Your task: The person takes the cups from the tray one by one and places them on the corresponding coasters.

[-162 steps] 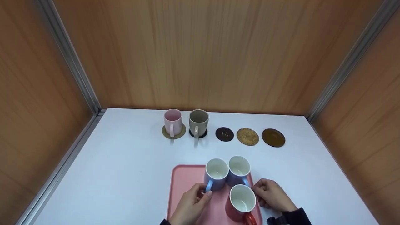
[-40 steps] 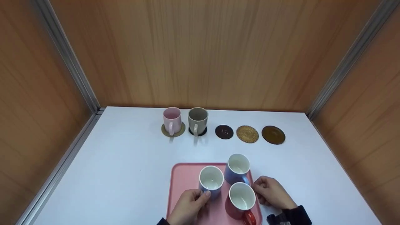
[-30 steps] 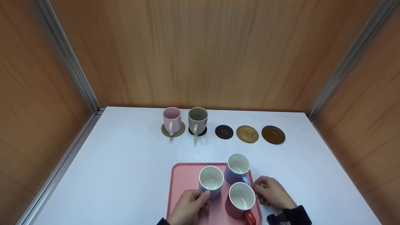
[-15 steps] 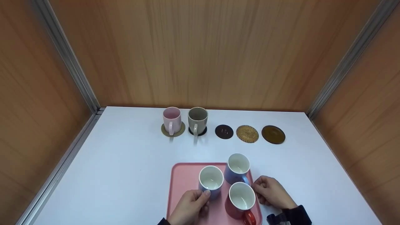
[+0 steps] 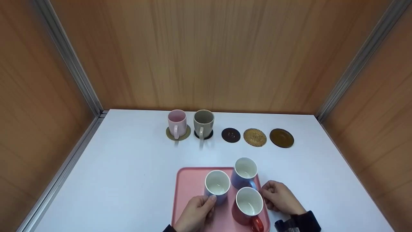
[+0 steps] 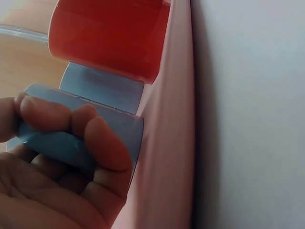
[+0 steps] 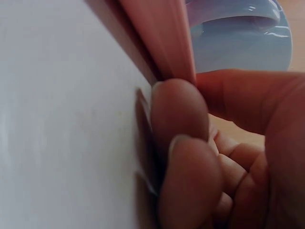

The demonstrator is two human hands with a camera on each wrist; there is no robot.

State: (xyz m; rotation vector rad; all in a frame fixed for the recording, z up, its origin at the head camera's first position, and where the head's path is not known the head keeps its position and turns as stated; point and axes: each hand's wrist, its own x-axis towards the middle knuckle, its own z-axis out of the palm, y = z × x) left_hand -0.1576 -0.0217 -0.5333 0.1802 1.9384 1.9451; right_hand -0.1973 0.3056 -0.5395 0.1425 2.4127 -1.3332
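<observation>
My left hand (image 5: 194, 212) grips a light blue mug (image 5: 217, 183) by its handle. In the left wrist view, curled fingers (image 6: 107, 143) wrap that handle. The mug stands upright on a pink tray (image 5: 190, 180), its handle hidden behind the thumb in the head view. My right hand (image 5: 281, 198) pinches the tray's right rim (image 7: 164, 43) between thumb and fingers. A second blue mug (image 5: 238, 180) stands at the tray's back right corner, its handle toward the right hand. In front of it is a red mug (image 5: 239, 214) with a white inside and its handle toward me.
Along the back of the white table (image 5: 122, 167), a pink mug (image 5: 177, 124) and a grey-green mug (image 5: 203, 124) stand on coasters. To their right lie a dark coaster (image 5: 230, 135), a woven coaster (image 5: 255, 137) and a brown coaster (image 5: 281, 138). Wooden panels (image 5: 206, 54) enclose the table.
Since the oldest frame, my left hand has drawn the light blue mug toward me and slightly left, apart from the second blue mug. Over the last second both hands and the mugs stay put.
</observation>
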